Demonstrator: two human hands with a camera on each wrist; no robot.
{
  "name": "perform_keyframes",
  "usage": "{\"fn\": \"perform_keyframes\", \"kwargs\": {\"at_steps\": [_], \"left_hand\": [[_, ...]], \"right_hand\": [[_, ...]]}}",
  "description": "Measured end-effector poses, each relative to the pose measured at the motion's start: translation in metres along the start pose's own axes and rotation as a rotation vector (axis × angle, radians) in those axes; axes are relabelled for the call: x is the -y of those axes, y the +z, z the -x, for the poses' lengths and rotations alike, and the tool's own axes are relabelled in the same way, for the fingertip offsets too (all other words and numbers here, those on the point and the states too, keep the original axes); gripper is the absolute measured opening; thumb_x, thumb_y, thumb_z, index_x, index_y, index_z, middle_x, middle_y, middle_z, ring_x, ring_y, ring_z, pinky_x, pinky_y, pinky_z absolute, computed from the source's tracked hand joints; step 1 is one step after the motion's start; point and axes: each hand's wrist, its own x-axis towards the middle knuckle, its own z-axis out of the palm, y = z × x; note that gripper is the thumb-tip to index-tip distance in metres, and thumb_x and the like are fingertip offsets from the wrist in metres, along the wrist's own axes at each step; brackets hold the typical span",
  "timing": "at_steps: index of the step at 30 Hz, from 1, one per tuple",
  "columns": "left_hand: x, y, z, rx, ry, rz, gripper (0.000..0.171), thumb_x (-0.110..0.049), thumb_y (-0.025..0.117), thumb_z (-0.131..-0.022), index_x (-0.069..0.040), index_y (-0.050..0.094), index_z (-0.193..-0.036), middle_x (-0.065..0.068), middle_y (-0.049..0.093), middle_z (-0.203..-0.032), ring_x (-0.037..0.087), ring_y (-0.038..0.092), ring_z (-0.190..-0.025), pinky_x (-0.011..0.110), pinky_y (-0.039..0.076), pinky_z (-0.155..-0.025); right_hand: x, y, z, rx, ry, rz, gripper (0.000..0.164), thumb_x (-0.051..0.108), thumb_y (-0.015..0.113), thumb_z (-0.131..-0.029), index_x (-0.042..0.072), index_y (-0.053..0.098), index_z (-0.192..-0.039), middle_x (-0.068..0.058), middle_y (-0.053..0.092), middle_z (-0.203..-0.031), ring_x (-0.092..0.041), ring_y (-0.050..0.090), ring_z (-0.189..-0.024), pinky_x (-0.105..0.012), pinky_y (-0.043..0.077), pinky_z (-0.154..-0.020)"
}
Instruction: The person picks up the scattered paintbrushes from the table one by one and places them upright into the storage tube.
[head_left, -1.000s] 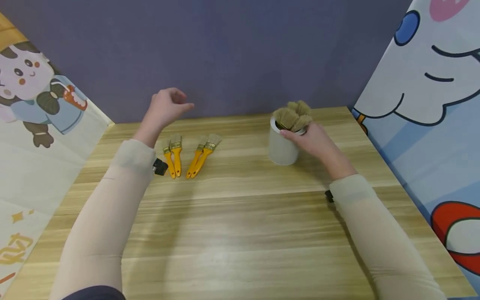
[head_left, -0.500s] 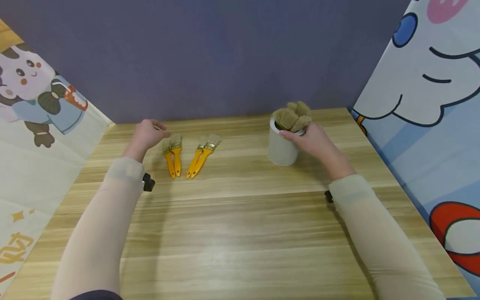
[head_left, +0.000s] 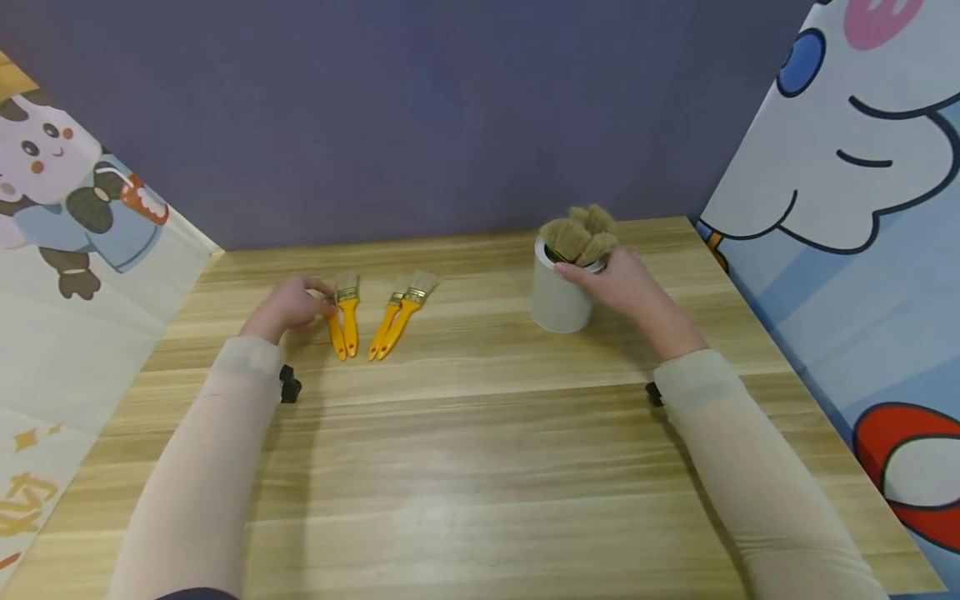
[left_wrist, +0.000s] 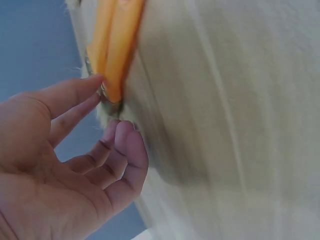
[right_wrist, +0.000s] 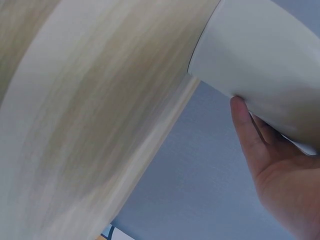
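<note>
In the head view my left hand (head_left: 288, 304) is at the leftmost paintbrush (head_left: 336, 333), thumb and fingers around its metal band, the brush lying on the table. In the left wrist view the thumb touches the orange handle (left_wrist: 122, 50), and the other fingers (left_wrist: 131, 160) curl below. A second paintbrush (head_left: 348, 312) lies alongside it, and two more overlap to the right, the upper paintbrush (head_left: 405, 317) covering part of the other. My right hand (head_left: 637, 287) grips the rim of a white can (head_left: 558, 296), which holds several brushes, bristles (head_left: 566, 237) up, handles hidden inside.
The wood-grain table (head_left: 450, 450) runs back to a dark purple-grey wall (head_left: 450, 117). Cartoon-printed panels stand on the left (head_left: 112, 317) and right (head_left: 825, 317). Between the brushes and the can there is bare wood.
My left hand has come down and slightly left from above the table's back edge to the leftmost paintbrush. The right hand stays on the can. The view has shifted slightly.
</note>
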Motion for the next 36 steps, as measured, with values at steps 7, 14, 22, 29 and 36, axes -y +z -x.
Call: {"fn": "perform_keyframes", "kwargs": {"at_steps": [7,14,22,29,36], "left_hand": [[0.010,0.001,0.002,0.029,-0.003,0.138,0.053,-0.014,0.067,-0.104,0.002,0.049,-0.151,-0.013,0.038,-0.054,0.007,0.032,-0.047,0.028,0.040,-0.053],[0.012,-0.003,0.006,0.091,-0.040,0.248,0.036,-0.019,0.062,-0.108,0.000,0.038,-0.126,-0.004,0.045,-0.083,0.008,0.042,-0.065,0.027,0.045,-0.065],[0.009,-0.005,0.005,0.077,-0.094,0.318,0.029,-0.021,0.063,-0.108,-0.008,0.038,-0.103,-0.003,0.046,-0.080,0.008,0.043,-0.062,0.027,0.043,-0.062],[0.012,-0.005,0.000,0.060,-0.091,0.296,0.033,-0.018,0.061,-0.109,0.002,0.042,-0.128,0.000,0.056,-0.095,0.009,0.049,-0.067,0.027,0.047,-0.064],[0.016,-0.003,-0.005,0.044,-0.106,0.281,0.063,-0.023,0.064,-0.107,0.002,0.031,-0.155,-0.006,0.053,-0.078,0.008,0.041,-0.059,0.028,0.043,-0.060]], "right_hand": [[0.000,0.001,0.000,-0.007,-0.010,0.012,0.120,0.086,0.063,-0.085,0.005,0.028,-0.167,-0.031,0.040,-0.166,-0.049,0.043,-0.152,-0.066,0.040,-0.121],[-0.002,0.003,0.003,-0.012,-0.009,0.012,0.117,0.084,0.062,-0.088,0.006,0.026,-0.168,-0.031,0.039,-0.166,-0.049,0.042,-0.152,-0.066,0.041,-0.120],[-0.002,0.002,0.000,-0.020,0.002,0.009,0.124,0.090,0.062,-0.082,0.011,0.024,-0.169,-0.028,0.038,-0.168,-0.047,0.040,-0.155,-0.066,0.039,-0.122],[-0.002,0.002,-0.001,-0.007,0.006,0.007,0.123,0.089,0.062,-0.083,0.010,0.022,-0.170,-0.028,0.036,-0.169,-0.048,0.039,-0.155,-0.067,0.038,-0.122],[-0.001,0.001,-0.001,-0.009,0.011,0.009,0.122,0.087,0.062,-0.084,0.008,0.024,-0.169,-0.029,0.037,-0.168,-0.047,0.039,-0.155,-0.066,0.038,-0.122]]}}
